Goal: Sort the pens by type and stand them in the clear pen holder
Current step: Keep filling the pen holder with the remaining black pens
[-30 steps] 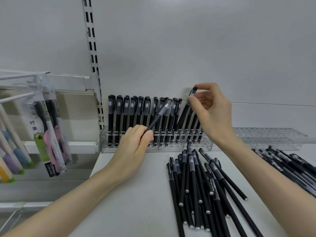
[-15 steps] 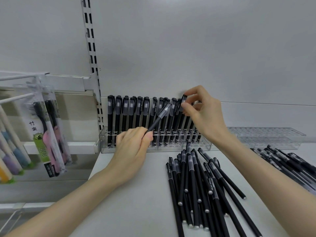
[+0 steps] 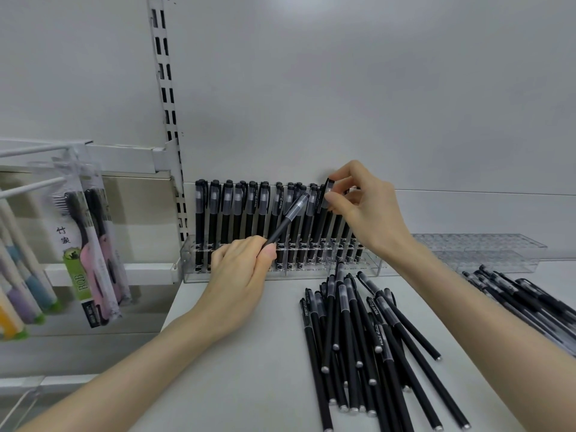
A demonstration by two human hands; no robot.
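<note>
right hand point(image 3: 364, 210) pinches the cap of a pen point(image 3: 323, 198) leaning in the clear pen holder point(image 3: 371, 269), left hand point(image 3: 240, 275) grips a spare pen point(image 3: 288, 218) slanted before the row point(image 3: 237, 210); best press the first straight down, then slot the spare alongside.

Black pens point(image 3: 352, 332), clear holder point(image 3: 314, 272), white shelf point(image 3: 249, 369)
</note>
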